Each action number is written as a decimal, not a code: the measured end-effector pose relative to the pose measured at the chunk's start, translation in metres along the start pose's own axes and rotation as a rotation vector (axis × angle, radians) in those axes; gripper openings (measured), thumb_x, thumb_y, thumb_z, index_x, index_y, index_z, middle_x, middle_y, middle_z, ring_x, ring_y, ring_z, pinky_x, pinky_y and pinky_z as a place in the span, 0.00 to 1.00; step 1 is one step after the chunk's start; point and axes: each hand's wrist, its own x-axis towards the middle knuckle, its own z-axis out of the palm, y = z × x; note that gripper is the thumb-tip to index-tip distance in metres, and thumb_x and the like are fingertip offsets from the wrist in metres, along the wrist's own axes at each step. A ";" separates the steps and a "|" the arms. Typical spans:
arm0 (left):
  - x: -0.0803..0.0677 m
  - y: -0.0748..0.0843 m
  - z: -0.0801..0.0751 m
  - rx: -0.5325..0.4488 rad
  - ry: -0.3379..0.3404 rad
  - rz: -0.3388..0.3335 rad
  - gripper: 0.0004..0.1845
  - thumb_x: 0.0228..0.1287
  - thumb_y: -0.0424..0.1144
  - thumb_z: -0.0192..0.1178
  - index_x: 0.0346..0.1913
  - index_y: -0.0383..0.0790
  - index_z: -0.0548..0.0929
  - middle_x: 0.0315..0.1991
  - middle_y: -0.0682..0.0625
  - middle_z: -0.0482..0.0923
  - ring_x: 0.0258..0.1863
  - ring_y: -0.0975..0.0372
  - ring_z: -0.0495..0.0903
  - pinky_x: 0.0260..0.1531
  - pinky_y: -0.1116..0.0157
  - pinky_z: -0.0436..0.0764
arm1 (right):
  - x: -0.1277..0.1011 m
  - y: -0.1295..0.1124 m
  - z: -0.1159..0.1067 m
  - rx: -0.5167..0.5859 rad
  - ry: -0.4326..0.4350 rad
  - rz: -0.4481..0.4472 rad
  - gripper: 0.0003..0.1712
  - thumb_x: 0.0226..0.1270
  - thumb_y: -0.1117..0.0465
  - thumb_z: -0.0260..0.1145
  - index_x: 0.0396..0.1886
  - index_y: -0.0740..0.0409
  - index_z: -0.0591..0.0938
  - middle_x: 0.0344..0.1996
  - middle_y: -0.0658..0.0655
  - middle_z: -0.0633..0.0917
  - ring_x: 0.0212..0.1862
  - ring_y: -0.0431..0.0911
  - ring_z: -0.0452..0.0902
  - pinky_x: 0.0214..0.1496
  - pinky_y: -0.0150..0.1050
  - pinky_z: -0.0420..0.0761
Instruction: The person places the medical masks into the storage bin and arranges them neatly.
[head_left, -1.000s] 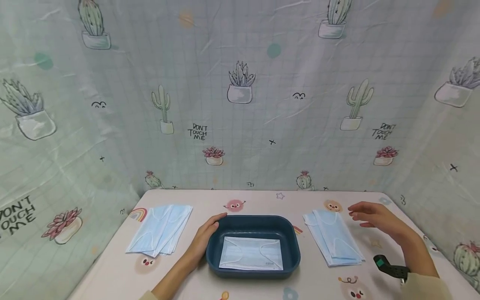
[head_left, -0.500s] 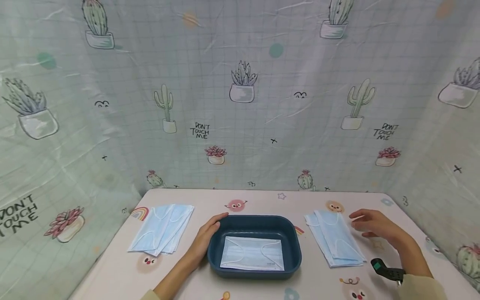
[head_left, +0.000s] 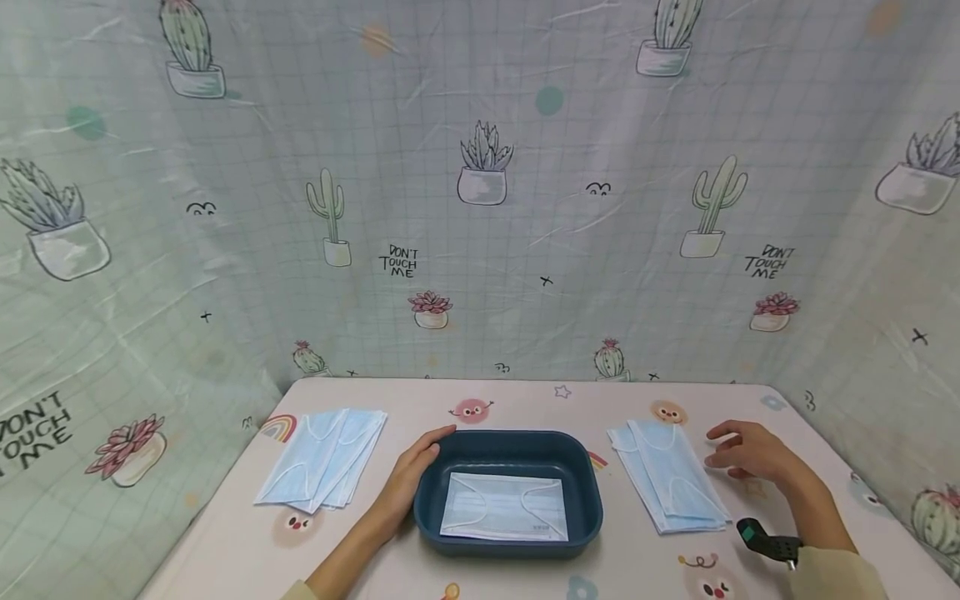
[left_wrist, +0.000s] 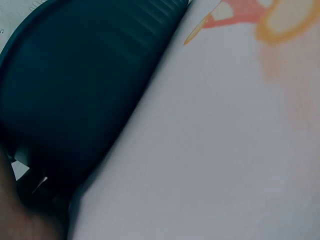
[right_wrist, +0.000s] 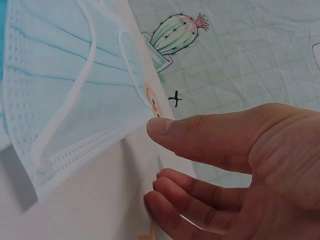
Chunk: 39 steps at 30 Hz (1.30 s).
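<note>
Right hand (head_left: 750,454): fingers (right_wrist: 200,137) loosely spread, gripping nothing, just beside the far right edge of the right stack of masks (head_left: 670,483), apparently reaching for its top mask; none lifted yet. Left hand (head_left: 415,468): fingers straight, resting against the left wall of the dark blue tray (head_left: 585,500) at desk (head_left: 225,550) centre. Progress, by judgement: early; one mask (head_left: 504,507) lies flat in the tray, both stacks left. Count: one tray; one mask inside; two stacks, the left stack of masks (head_left: 322,468) fanned, roughly three or four apiece, exact number not discernible.
</note>
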 end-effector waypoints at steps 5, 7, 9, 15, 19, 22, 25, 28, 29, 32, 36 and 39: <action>0.000 0.001 0.000 -0.001 -0.001 0.000 0.22 0.84 0.46 0.41 0.73 0.55 0.74 0.76 0.53 0.70 0.80 0.53 0.61 0.81 0.44 0.51 | 0.000 -0.002 0.000 -0.008 0.008 -0.009 0.33 0.62 0.60 0.75 0.61 0.74 0.74 0.43 0.68 0.82 0.39 0.48 0.78 0.41 0.39 0.86; -0.001 0.002 0.000 -0.007 0.002 0.001 0.22 0.84 0.46 0.42 0.73 0.55 0.74 0.76 0.53 0.70 0.80 0.52 0.61 0.81 0.43 0.51 | -0.001 -0.004 0.001 -0.008 0.012 -0.004 0.33 0.62 0.60 0.75 0.61 0.74 0.74 0.43 0.67 0.82 0.39 0.49 0.78 0.40 0.39 0.86; -0.001 0.003 0.000 -0.012 0.005 0.003 0.22 0.84 0.45 0.42 0.73 0.55 0.75 0.76 0.52 0.70 0.80 0.52 0.61 0.81 0.43 0.50 | -0.001 -0.005 0.001 -0.013 0.013 -0.004 0.33 0.62 0.60 0.75 0.61 0.74 0.74 0.42 0.67 0.81 0.39 0.49 0.78 0.40 0.38 0.86; -0.001 0.002 -0.001 -0.011 0.008 0.005 0.22 0.85 0.45 0.41 0.73 0.54 0.74 0.76 0.52 0.70 0.80 0.52 0.61 0.81 0.42 0.51 | 0.000 -0.009 0.002 -0.021 0.018 0.002 0.33 0.61 0.61 0.76 0.60 0.74 0.74 0.40 0.66 0.80 0.38 0.49 0.78 0.39 0.38 0.85; -0.001 0.002 -0.001 -0.006 0.016 0.008 0.22 0.84 0.45 0.41 0.73 0.53 0.74 0.76 0.52 0.71 0.80 0.52 0.62 0.81 0.42 0.51 | 0.001 -0.010 0.001 -0.033 0.019 -0.012 0.34 0.61 0.60 0.76 0.60 0.74 0.74 0.40 0.65 0.80 0.38 0.49 0.77 0.39 0.38 0.85; 0.000 0.001 -0.001 -0.006 0.013 0.007 0.22 0.84 0.45 0.41 0.73 0.54 0.74 0.76 0.53 0.71 0.80 0.53 0.62 0.80 0.43 0.52 | 0.002 -0.010 -0.001 -0.048 0.021 -0.018 0.34 0.61 0.59 0.76 0.60 0.74 0.75 0.40 0.65 0.80 0.38 0.49 0.77 0.40 0.39 0.86; 0.002 0.000 -0.001 -0.013 0.010 0.000 0.22 0.84 0.46 0.41 0.73 0.57 0.74 0.75 0.55 0.71 0.79 0.55 0.63 0.80 0.46 0.53 | 0.004 -0.009 -0.003 -0.057 0.021 -0.013 0.34 0.61 0.59 0.76 0.60 0.73 0.75 0.41 0.66 0.81 0.39 0.49 0.78 0.41 0.39 0.86; 0.004 0.000 -0.001 -0.012 0.015 0.004 0.22 0.84 0.45 0.42 0.72 0.56 0.75 0.75 0.55 0.72 0.79 0.56 0.63 0.80 0.51 0.54 | 0.005 -0.010 -0.003 -0.062 0.024 -0.010 0.34 0.61 0.58 0.76 0.61 0.73 0.75 0.42 0.67 0.81 0.39 0.49 0.78 0.41 0.40 0.86; 0.004 0.000 -0.001 -0.012 0.018 0.006 0.22 0.84 0.45 0.42 0.72 0.56 0.75 0.75 0.54 0.72 0.79 0.56 0.63 0.80 0.51 0.54 | 0.006 -0.010 -0.003 -0.065 0.026 -0.009 0.34 0.61 0.58 0.77 0.61 0.73 0.75 0.42 0.68 0.81 0.39 0.49 0.78 0.42 0.40 0.86; 0.004 0.001 -0.001 -0.004 0.016 0.015 0.22 0.84 0.45 0.41 0.73 0.54 0.75 0.75 0.53 0.71 0.80 0.54 0.62 0.81 0.49 0.53 | 0.006 -0.010 -0.002 -0.070 0.035 0.001 0.36 0.60 0.57 0.78 0.61 0.73 0.75 0.43 0.69 0.80 0.39 0.50 0.78 0.42 0.40 0.87; 0.002 0.000 0.000 -0.012 0.005 0.005 0.22 0.84 0.45 0.41 0.73 0.54 0.75 0.75 0.53 0.71 0.80 0.54 0.61 0.81 0.44 0.51 | 0.003 -0.007 0.002 -0.090 0.033 0.012 0.37 0.57 0.56 0.80 0.60 0.72 0.76 0.42 0.69 0.81 0.38 0.50 0.78 0.41 0.40 0.86; 0.001 -0.001 0.000 -0.010 -0.001 0.000 0.22 0.84 0.45 0.41 0.73 0.54 0.75 0.75 0.53 0.71 0.80 0.53 0.61 0.81 0.43 0.50 | 0.002 -0.006 0.004 -0.115 0.029 0.011 0.36 0.56 0.57 0.80 0.59 0.72 0.76 0.41 0.68 0.81 0.38 0.50 0.77 0.40 0.40 0.85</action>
